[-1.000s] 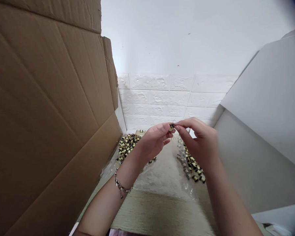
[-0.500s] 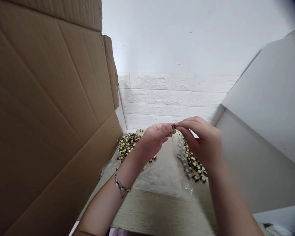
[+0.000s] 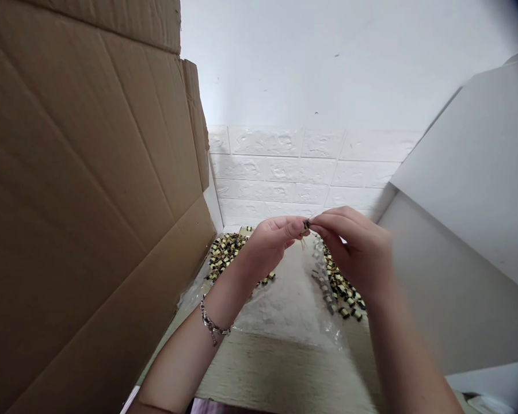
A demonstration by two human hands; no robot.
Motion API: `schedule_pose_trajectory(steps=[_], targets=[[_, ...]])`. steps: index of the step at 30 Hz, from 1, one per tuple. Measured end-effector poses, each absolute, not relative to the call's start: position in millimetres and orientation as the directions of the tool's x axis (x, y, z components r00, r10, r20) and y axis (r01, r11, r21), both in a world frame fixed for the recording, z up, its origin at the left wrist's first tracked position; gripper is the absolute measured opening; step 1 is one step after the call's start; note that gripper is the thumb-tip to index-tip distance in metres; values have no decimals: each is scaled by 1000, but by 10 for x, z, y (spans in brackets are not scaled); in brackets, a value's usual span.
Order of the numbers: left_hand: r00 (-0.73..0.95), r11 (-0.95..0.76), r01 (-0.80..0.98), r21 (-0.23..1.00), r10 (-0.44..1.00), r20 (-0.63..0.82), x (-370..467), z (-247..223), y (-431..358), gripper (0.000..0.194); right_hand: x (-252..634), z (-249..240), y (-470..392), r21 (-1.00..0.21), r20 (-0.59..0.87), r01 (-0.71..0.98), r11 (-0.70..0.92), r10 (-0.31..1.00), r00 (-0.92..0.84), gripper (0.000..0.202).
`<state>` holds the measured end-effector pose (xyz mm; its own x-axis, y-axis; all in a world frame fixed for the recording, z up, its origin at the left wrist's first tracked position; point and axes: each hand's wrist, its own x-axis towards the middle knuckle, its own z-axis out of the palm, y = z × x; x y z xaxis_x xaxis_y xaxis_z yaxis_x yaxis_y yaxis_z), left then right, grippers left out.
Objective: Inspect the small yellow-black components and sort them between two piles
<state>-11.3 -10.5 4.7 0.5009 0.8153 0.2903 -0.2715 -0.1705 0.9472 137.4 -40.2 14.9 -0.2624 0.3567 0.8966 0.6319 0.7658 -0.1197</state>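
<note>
My left hand (image 3: 267, 246) pinches a small transformer coil (image 3: 306, 225) between thumb and fingers. The coil has a black end and a pale yellow body, and thin wire leads hang below it. At its black end, the thumb and fingertips of my right hand (image 3: 359, 250) are pressed together on a thin wire lead, mostly hidden by the fingers. One pile of similar coils (image 3: 227, 253) lies beyond my left forearm. Another heap of coils (image 3: 343, 290) lies beneath and beside my right hand.
A clear plastic bag (image 3: 280, 313) lies flat on the wooden table (image 3: 276, 374), between the two piles. Tall brown cardboard (image 3: 90, 172) rises on the left. White panels (image 3: 466, 230) stand on the right, and a white brick-patterned wall (image 3: 280, 169) closes the back.
My right hand has shifted slightly to the right, its wrist blurred by motion. My left hand keeps its hold on the coil in nearly the same place.
</note>
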Motion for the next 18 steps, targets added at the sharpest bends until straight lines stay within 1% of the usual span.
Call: schedule_pose_trajectory(steps=[5,10,13,15,18], targets=[[508,-94,-322,942,822,256,-107,31,-117,24,1343,138,-403,-112,917,640,760,327,-227,12],[532,-79,-335,939,807,258,-90,35,-158,24,1299,117,-397,-12,932,716,698,266,-244,12],[532,-72,-329,941,809,248,-81,46,-180,25,1289,93,-377,27,936,751,660,247,-251,13],[551,14,-358,934,810,200,-83,51,-192,24,1293,75,-358,48,938,755,654,230,-259,13],[593,188,-424,886,797,115,-102,60,-195,22,1311,59,-328,73,938,749,659,209,-275,15]])
